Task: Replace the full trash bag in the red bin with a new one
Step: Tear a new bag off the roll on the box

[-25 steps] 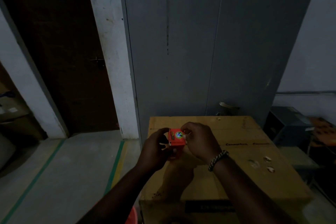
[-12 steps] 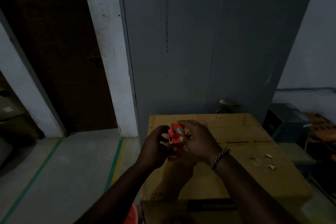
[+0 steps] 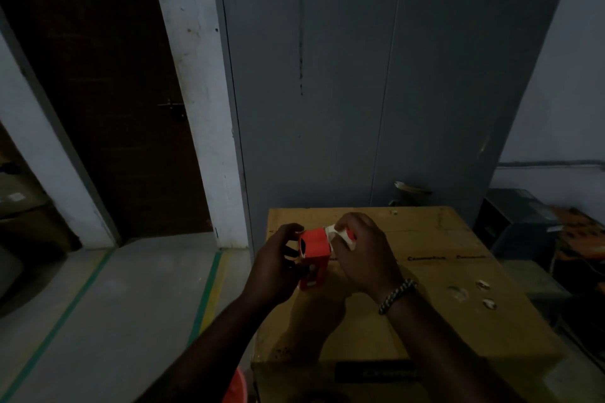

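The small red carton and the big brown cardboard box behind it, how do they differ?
The small red carton is tiny; the big brown cardboard box is far larger. The carton is held up by the left hand and right hand; the box sits beneath them. The carton's white-lined flap is lifted open; the box's top looks closed. Both are rectangular.
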A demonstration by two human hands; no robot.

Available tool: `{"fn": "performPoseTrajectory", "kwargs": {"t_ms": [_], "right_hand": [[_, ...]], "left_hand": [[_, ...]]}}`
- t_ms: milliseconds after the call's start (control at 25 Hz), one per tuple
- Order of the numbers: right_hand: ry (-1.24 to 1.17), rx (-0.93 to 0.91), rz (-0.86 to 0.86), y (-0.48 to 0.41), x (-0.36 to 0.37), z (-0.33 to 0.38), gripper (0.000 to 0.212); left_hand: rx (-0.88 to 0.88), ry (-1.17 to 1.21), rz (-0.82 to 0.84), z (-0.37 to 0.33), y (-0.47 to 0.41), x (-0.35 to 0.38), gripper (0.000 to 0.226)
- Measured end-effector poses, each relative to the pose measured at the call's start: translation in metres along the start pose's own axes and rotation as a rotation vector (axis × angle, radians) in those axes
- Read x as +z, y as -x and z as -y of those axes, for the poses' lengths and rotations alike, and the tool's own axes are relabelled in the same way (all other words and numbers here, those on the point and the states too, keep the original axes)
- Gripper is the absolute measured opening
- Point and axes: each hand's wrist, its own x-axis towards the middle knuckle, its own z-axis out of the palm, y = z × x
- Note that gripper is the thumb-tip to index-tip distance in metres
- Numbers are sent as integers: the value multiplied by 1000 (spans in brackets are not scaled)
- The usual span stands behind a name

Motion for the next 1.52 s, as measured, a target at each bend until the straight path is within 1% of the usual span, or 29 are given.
{"fn": "performPoseTrajectory", "kwargs": {"t_ms": [40,80,160,200,280,360,480,600,680,800,880,1040,1160,1200,1280,1400,1520], "right_hand": [[70,44,-14,0,0,-2,8],[160,64,-4,0,0,-4,11],[269,-17,32,2,2,-6,30],[244,-85,49,3,3,-5,39],[127,-144,122,5,5,-2,45],[31,-136,158,7,7,1,39],[-125,-74,129,13,4,2,21],[-186,-32,146,18,5,1,26],[-189,-27,143,20,6,0,28],[-174,-27,139,21,5,0,27],[-164,-30,132,21,4,-1,26],[-145,-62,113,23,0,-1,21],[-126,-72,91,22,1,-1,13],[-114,-73,105,21,2,0,15],[-108,-58,158,19,4,-1,32],[-107,-22,248,19,6,0,55],[-91,-12,270,19,7,-1,62]], "left_hand": [[-2,11,-4,0,1,0,63],[4,18,-7,0,2,0,62],[13,25,-13,-3,5,-1,61],[21,32,-17,-4,6,-2,60],[50,39,-21,-4,6,-1,55],[69,35,-20,-3,7,-1,50],[69,17,-26,-3,7,0,43],[89,-16,-34,-3,9,1,39],[120,-54,-35,-2,9,2,39],[120,-71,-33,-2,9,3,40],[129,-44,-28,-6,11,3,46],[127,18,18,-12,14,2,70],[88,-27,39,-11,12,4,84],[72,-29,46,-10,11,4,86],[52,-12,69,-7,10,4,88],[76,2,131,-1,9,3,91],[86,46,261,2,9,-4,98]]}}
